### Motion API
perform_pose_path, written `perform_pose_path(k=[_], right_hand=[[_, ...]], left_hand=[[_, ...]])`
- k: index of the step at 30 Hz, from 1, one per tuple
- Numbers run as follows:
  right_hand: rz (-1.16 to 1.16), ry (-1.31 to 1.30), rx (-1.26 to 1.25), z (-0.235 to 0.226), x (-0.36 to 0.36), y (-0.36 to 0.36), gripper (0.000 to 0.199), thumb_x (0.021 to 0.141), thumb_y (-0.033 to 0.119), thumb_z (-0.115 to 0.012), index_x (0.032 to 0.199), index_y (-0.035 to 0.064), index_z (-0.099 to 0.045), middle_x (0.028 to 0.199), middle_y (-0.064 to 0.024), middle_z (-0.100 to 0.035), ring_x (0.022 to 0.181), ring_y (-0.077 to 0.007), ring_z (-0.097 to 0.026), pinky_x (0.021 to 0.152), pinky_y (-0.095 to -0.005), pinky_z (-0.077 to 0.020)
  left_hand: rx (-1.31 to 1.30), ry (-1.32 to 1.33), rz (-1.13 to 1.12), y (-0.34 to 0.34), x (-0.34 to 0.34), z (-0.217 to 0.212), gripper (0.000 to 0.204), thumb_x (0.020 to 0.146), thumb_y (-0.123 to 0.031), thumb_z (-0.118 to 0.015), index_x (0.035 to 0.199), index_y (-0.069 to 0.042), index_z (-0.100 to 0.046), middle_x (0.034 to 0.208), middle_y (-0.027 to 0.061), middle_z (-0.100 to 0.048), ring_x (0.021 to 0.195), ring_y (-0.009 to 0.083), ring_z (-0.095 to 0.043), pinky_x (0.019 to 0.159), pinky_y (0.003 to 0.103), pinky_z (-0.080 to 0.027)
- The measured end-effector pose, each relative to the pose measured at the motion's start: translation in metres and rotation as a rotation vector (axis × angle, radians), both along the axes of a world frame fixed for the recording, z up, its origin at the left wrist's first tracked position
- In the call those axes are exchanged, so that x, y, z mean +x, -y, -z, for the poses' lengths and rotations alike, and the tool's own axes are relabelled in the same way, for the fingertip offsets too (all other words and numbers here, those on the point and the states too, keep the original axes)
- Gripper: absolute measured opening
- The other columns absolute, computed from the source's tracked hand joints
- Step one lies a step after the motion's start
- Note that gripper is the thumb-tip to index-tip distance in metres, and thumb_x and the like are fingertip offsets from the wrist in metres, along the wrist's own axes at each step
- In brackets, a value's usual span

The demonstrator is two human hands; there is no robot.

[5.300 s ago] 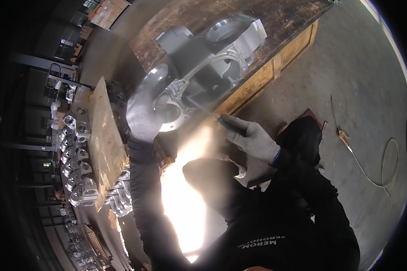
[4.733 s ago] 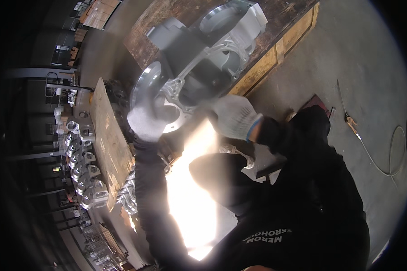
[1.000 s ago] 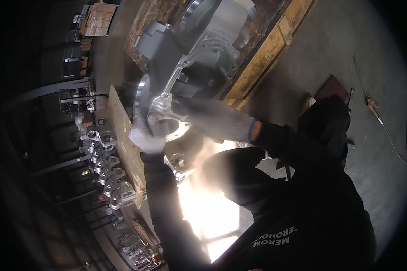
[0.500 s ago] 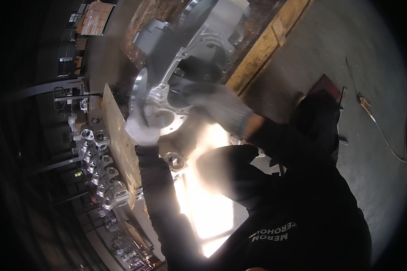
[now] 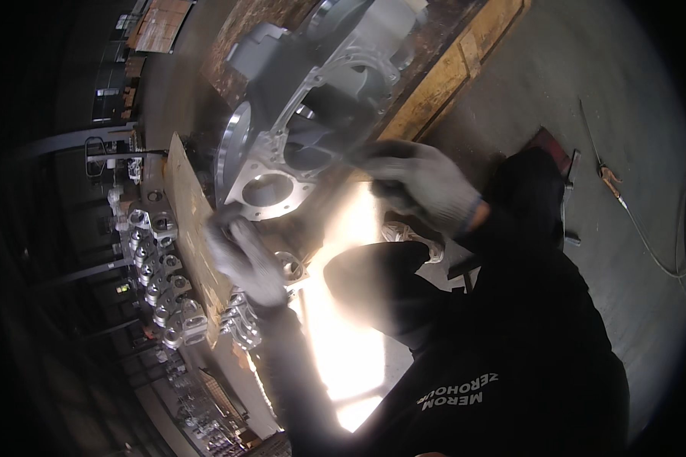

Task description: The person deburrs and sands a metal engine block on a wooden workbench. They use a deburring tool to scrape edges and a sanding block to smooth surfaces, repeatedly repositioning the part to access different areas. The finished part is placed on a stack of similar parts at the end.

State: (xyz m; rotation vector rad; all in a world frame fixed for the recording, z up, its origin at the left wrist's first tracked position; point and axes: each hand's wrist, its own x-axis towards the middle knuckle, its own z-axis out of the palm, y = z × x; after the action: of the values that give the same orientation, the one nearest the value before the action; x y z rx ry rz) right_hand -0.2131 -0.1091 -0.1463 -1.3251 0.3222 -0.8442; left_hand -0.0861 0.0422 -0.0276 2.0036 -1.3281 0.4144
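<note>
A large grey metal casting [image 5: 282, 137] with machined faces and round openings fills the upper middle of the view. Its near end has a bright flange [image 5: 267, 192] with a round bore and bolt holes. My left hand [image 5: 248, 259], in a grey glove, is just below that flange, its fingers bent and blurred; whether it touches the metal is unclear. To the right of the casting is my right hand [image 5: 430, 186], gloved with dark fingertips that point at the casting's edge. Motion smears those fingers, so I cannot make out whether anything is in them.
Wooden beams [image 5: 442, 84] run along the casting's right side. A wooden board [image 5: 194, 228] stands at left, with several smaller castings [image 5: 164, 282] beyond it. Bright light glares off the surface below the hands. A thin cable with an orange-brown handle [image 5: 609, 180] lies on the floor at right.
My left hand has come off the flange and moved down toward me. My right hand has drawn back from the casting's opening to the right, leaving the opening more visible.
</note>
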Motion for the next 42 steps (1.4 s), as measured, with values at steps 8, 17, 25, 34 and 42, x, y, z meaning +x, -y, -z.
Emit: perform_pose_path(k=[8, 17, 25, 34, 42], right_hand=[[-0.08, -0.137, 0.732, -0.031, -0.019, -0.018, 0.024, 0.103, 0.014, -0.066, 0.123, 0.0047, -0.074, 0.086, 0.0014, -0.068, 0.059, -0.0047, -0.053, 0.05, -0.021, -0.0399], [0.005, -0.287, 0.432, -0.054, -0.012, -0.048, 0.038, 0.102, 0.026, -0.067, 0.126, -0.0041, -0.071, 0.113, -0.0155, -0.077, 0.102, -0.0198, -0.072, 0.09, -0.033, -0.0563], [0.053, -0.182, 0.525, -0.046, -0.015, -0.05, 0.036, 0.104, 0.021, -0.064, 0.129, -0.0046, -0.069, 0.113, -0.0093, -0.076, 0.102, -0.0151, -0.07, 0.087, -0.0285, -0.0561], [0.016, -0.19, 0.641, -0.037, -0.014, -0.058, 0.034, 0.105, 0.018, -0.063, 0.13, -0.0037, -0.069, 0.119, -0.0095, -0.073, 0.105, -0.014, -0.069, 0.09, -0.0253, -0.0543], [0.039, -0.207, 0.316, 0.003, -0.018, -0.058, 0.033, 0.106, 0.016, -0.062, 0.136, 0.0012, -0.067, 0.113, -0.0086, -0.072, 0.094, -0.0101, -0.068, 0.073, -0.0224, -0.0551]], left_hand=[[0.124, -0.939, -0.027, 0.049, -0.043, 0.119, 0.052, 0.102, -0.017, -0.061, 0.147, 0.004, -0.047, 0.098, 0.028, -0.073, 0.091, 0.0467, -0.072, 0.075, 0.051, -0.058], [0.336, -0.637, 0.068, 0.04, -0.046, 0.062, 0.044, 0.116, -0.039, -0.047, 0.141, -0.005, -0.061, 0.129, 0.013, -0.07, 0.119, 0.0233, -0.067, 0.104, 0.037, -0.052], [-0.034, -1.281, -0.059, 0.045, -0.048, 0.09, 0.043, 0.116, -0.038, -0.047, 0.13, -0.001, -0.065, 0.122, 0.0103, -0.073, 0.112, 0.0184, -0.069, 0.098, 0.033, -0.054], [0.078, -0.992, -0.006, 0.025, 0.003, 0.147, 0.045, 0.118, -0.036, -0.043, 0.129, 0.001, -0.067, 0.116, 0.0144, -0.073, 0.11, 0.0168, -0.067, 0.094, 0.032, -0.053], [-0.235, -1.437, 0.172, 0.023, -0.01, 0.167, 0.032, 0.112, -0.019, -0.051, 0.134, 0.003, -0.061, 0.11, 0.0148, -0.073, 0.1, 0.0225, -0.071, 0.082, 0.031, -0.058]])
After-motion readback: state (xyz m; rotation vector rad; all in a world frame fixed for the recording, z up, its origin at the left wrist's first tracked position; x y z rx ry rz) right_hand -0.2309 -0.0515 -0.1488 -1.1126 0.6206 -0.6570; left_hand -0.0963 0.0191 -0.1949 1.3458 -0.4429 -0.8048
